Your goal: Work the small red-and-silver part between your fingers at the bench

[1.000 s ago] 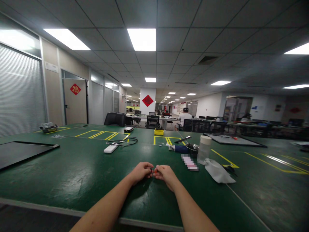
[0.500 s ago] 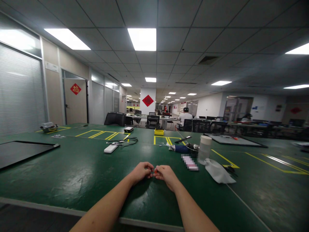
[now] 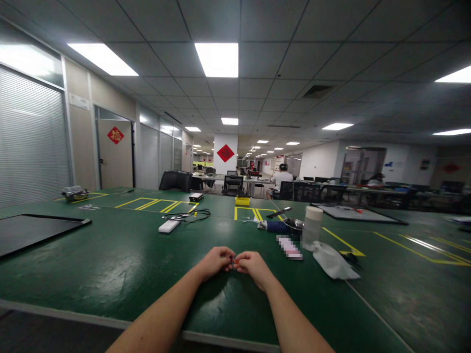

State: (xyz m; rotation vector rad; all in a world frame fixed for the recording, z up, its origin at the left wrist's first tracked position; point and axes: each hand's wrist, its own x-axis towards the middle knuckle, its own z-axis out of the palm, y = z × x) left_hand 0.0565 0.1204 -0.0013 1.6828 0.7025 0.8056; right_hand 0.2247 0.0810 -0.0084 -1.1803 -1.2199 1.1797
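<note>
Close together above the green table (image 3: pixel 128 274), my two hands meet fingertip to fingertip near the middle of the view. My left hand (image 3: pixel 216 260) is closed in a pinch, and a small dark bit shows at its fingertips. My right hand (image 3: pixel 253 265) also pinches, around a small orange piece (image 3: pixel 236 262). Both pieces are too small to name, and the fingers hide most of them. Whether they are joined cannot be made out.
To the right stand a clear jar with a pale lid (image 3: pixel 312 228), a white pouch (image 3: pixel 334 261), a metal bowl (image 3: pixel 293 225) and a blue cloth-like roll (image 3: pixel 276 226). A white power strip (image 3: pixel 170 224) with black cable lies left of centre. A yellow box (image 3: pixel 242 201) sits farther back.
The fingers have shifted very slightly, with more of the dark bit showing at my left fingertips. Arms and table items stay where they were.
</note>
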